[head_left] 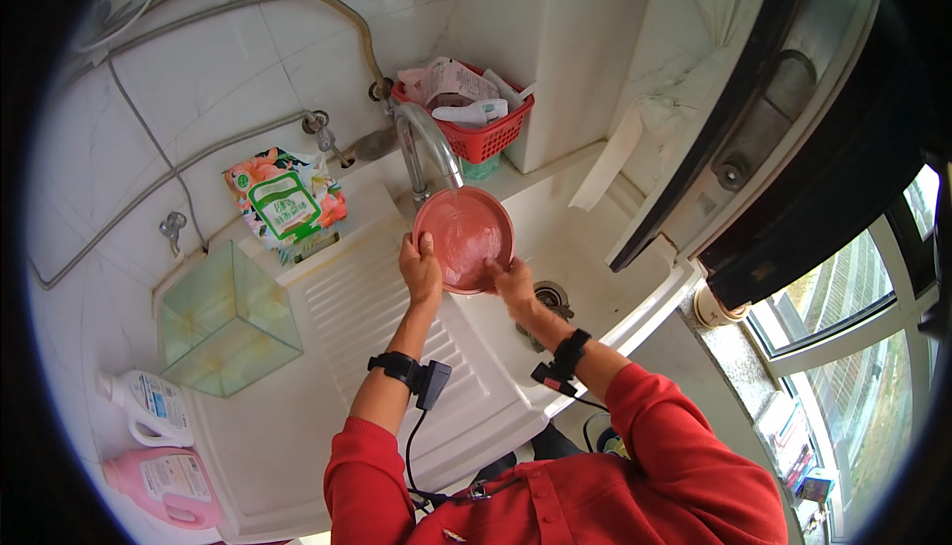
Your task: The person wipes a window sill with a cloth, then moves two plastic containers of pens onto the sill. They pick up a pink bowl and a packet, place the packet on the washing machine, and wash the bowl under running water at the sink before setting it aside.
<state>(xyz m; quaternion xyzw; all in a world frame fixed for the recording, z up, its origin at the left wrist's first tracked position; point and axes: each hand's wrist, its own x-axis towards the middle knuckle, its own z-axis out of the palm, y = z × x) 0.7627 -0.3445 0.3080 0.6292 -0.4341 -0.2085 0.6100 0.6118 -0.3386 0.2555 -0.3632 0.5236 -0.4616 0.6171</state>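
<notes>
Under the chrome faucet (433, 139), a round reddish plastic dish (468, 236) is held at the inner edge of the white sink basin (595, 247). Water appears to run from the spout onto its inside, which looks wet. My left hand (422, 268) grips its left rim, thumb on top. At the lower right, my right hand (513, 281) touches the dish's rim and inner surface; its fingers are blurred, so their exact hold is hard to make out. Both wrists wear black straps with small devices.
Left of the basin is a ribbed washboard (387, 322). A glass tank (230, 322), a floral packet (286, 203), a white jug (152, 404) and a pink jug (167, 485) stand along the left. Behind the faucet sits a red basket (487, 136). A dark-edged panel (714, 136) overhangs the right.
</notes>
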